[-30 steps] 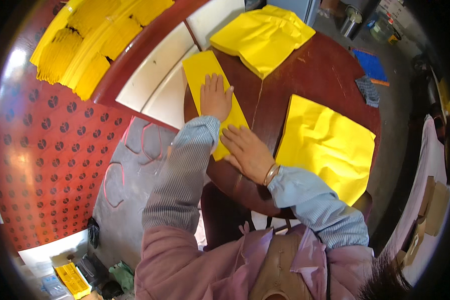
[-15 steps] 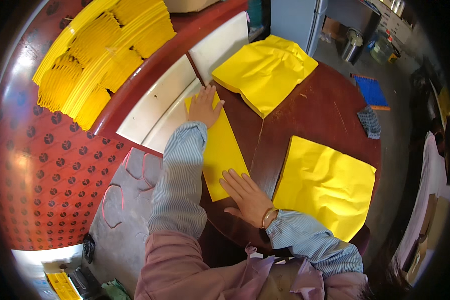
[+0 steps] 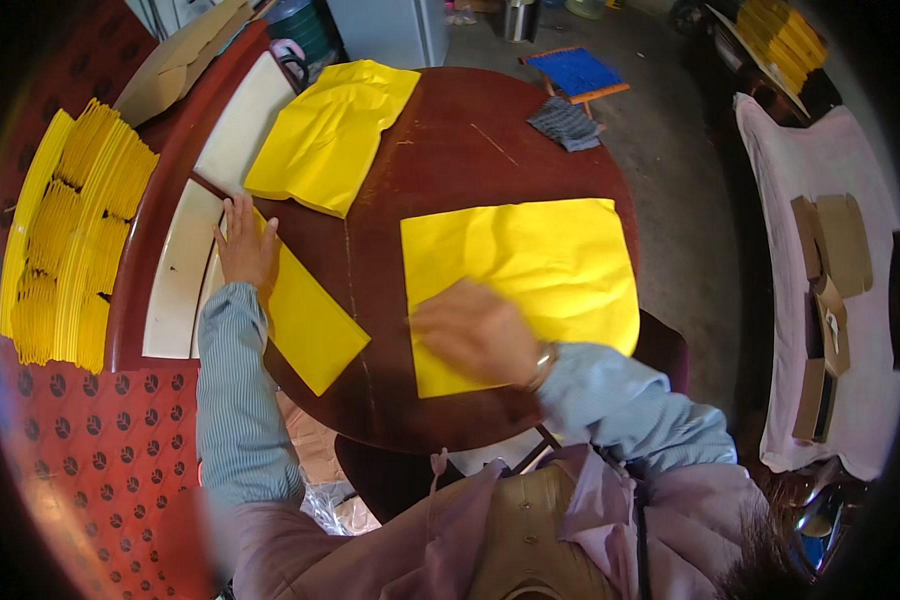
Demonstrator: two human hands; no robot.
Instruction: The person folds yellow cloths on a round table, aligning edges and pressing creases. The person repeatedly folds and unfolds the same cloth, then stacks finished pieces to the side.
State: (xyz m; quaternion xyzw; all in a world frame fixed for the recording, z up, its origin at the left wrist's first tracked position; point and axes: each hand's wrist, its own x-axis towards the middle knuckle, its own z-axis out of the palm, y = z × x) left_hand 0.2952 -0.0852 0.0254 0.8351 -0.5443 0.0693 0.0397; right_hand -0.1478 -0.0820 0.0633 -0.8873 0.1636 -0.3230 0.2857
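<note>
My left hand (image 3: 247,245) rests with fingers spread on the far end of a folded strip of yellow paper (image 3: 315,325), at the left side of the round table. Over the left part of a wide yellow paper sheet (image 3: 560,260) is my right hand (image 3: 480,335), smeared by motion. Whether it touches the sheet, and how its fingers are held, I cannot make out. Another creased piece of yellow paper (image 3: 335,135) lies farther off at the table's far left.
The dark red round table (image 3: 470,150) has white panels (image 3: 182,270) beside it. Bundled yellow folded paper (image 3: 75,235) is stacked on the left. A blue folding stool (image 3: 575,72) stands beyond, with a grey cloth (image 3: 565,123) near it. Open cardboard boxes (image 3: 840,245) lie at right.
The view has swung right. My right hand has left the near end of the folded strip and moved right to the wide yellow sheet. My left hand stays on the strip.
</note>
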